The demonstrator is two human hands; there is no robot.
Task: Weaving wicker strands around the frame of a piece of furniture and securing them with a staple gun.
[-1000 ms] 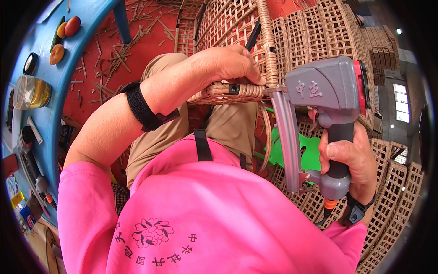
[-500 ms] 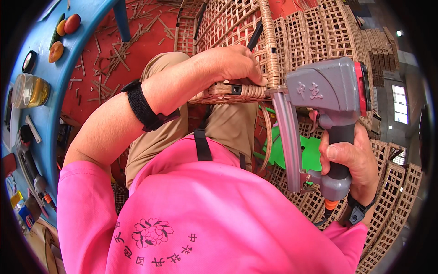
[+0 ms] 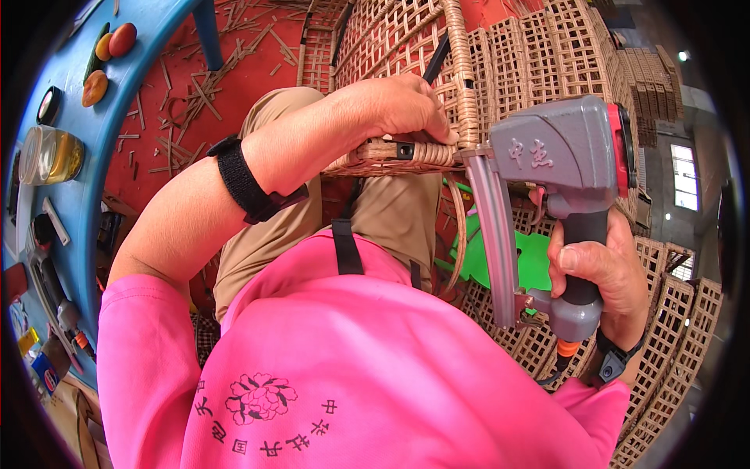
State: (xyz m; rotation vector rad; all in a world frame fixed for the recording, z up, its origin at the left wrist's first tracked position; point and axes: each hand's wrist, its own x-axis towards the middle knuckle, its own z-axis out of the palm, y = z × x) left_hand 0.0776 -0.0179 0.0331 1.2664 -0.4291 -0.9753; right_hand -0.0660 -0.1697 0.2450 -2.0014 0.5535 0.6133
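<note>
Between my knees stands a woven wicker piece (image 3: 391, 43) like an open basket, with a wrapped rim. My left hand (image 3: 410, 108) is closed, curled over its near corner, thumb and fingers pressed at the rim; some fingertips are hidden behind the weave. In my right hand (image 3: 605, 270) is a grey and red air nail gun (image 3: 556, 148), gripped by its black handle, with an orange-ended hose fitting below. The gun's nose touches the wrapped corner right beside my left fingertips. A loose cane strand (image 3: 459, 234) hangs below that corner.
On the left a blue table (image 3: 117, 94) holds fruit (image 3: 123, 41), a clear jar (image 3: 58, 156) and several tools. Cut cane scraps (image 3: 205, 98) litter the red floor. Stacked woven panels (image 3: 547, 62) stand at the right, near a green plastic seat (image 3: 512, 258).
</note>
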